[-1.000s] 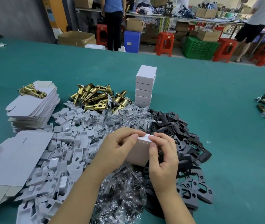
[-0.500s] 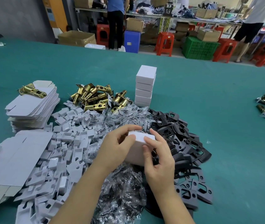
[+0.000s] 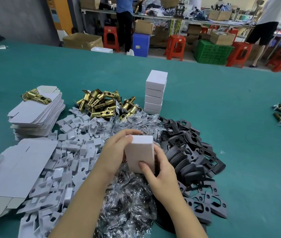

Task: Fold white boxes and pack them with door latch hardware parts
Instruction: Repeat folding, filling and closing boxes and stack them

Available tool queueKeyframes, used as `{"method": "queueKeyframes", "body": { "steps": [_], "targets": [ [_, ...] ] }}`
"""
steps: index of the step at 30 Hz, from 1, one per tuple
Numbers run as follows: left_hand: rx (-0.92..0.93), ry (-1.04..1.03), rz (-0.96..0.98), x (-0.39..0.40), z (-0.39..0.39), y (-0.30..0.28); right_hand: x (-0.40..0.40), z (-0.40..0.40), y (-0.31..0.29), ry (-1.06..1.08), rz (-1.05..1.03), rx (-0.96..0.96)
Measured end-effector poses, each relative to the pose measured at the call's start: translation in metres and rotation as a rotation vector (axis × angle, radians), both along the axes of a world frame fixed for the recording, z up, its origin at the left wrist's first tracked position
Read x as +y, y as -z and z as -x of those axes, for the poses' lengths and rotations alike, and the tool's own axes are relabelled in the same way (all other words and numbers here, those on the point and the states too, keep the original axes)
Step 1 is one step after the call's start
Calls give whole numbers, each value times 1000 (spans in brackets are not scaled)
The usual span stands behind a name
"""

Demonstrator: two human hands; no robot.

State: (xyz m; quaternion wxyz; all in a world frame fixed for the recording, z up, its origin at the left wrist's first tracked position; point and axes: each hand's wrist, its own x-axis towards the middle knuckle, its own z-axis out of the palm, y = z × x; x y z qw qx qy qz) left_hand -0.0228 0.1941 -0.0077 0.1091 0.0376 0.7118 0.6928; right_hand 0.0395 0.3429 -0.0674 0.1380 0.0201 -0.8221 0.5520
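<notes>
Flat box blanks (image 3: pixel 33 110): white card, stacked at far left of the green table (image 3: pixel 222 103), one brass latch (image 3: pixel 36 97) lying on top. More unfolded blanks lie nearer the viewer.

White plastic inserts (image 3: pixel 64 155): loose heap, just right of the blanks.

Brass latch bolts (image 3: pixel 102 104): pile behind the inserts.

Clear bagged parts (image 3: pixel 126 203): crinkled heap at centre, under the hands.

Left hand (image 3: pixel 115 152): fingers curled round the left side and far top edge of the white box (image 3: pixel 140 153), gripping it.

White box: closed, held upright above the bagged heap, clear of the table. Thin card; likely light when empty, noticeably heavier with metal inside, and easily dented. Best held by opposite side walls near the corners, not the broad faces.

Right hand (image 3: pixel 160 170): gripping the same box, thumb on the near face, fingers behind the right side.

Finished box stack (image 3: pixel 156 93): upright column beyond the hands.

Black strike plates (image 3: pixel 193 162): heap at right.
</notes>
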Motion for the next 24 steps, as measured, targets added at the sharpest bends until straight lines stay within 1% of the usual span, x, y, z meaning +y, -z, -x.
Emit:
{"method": "queueKeyframes", "body": {
  "steps": [3, 6, 8, 10, 12, 15, 18, 22, 24],
  "targets": [
    [3, -50, -7, -8, 4, 4, 0, 1, 1, -31, -22, -49],
    [33, -21, 46, -14, 2, 5, 1, 1, 6, -25, -32, -49],
    [131, 7, 153, -18, 0, 2, 1, 2, 7, 1, -29, -19],
    [253, 58, 302, -21, -4, -2, 1, 2, 6, 54, -80, 69],
    [328, 119, 458, -25, -12, -7, -1, 2, 6, 106, -136, 158],
    [305, 162, 645, -28, -20, -17, -3, 1, 5, 148, -169, 239],
    [268, 202, 752, -29, -22, -21, -3, 2, 4, 152, -188, 268],
    [198, 334, 774, -34, -22, -24, -1, 2, 3, 187, -203, 299],
    [147, 369, 729, -35, -23, -26, -2, 1, 3, 196, -197, 307]
  ]
}}
